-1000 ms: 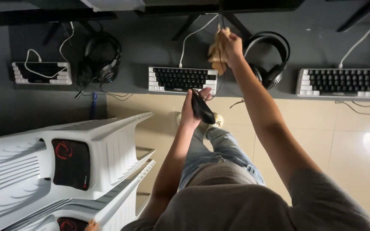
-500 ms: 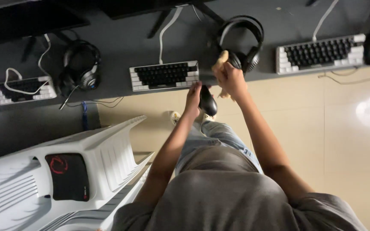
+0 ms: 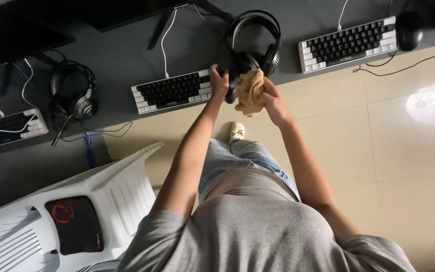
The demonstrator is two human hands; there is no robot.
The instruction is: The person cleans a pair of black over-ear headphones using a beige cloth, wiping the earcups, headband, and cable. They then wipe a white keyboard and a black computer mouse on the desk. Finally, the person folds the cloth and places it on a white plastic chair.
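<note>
Left hand (image 3: 219, 80) closed around a dark computer mouse (image 3: 231, 90), just above the worktop (image 3: 127, 55) edge. Right hand (image 3: 273, 103) clutching a tan cloth (image 3: 250, 90), pressed against the mouse's right side, near black headphones (image 3: 255, 40).

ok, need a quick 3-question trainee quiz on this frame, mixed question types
1. True or false: the right hand holds a tan cloth.
2. The left hand grips a dark object, likely a mouse. It sits: A) beside the white chair B) at the desk edge between keyboard and headphones C) on the floor.
3. How many keyboards lie on the dark desk?

Key: 1 true; 2 B; 3 three, namely left, middle and right.
</note>
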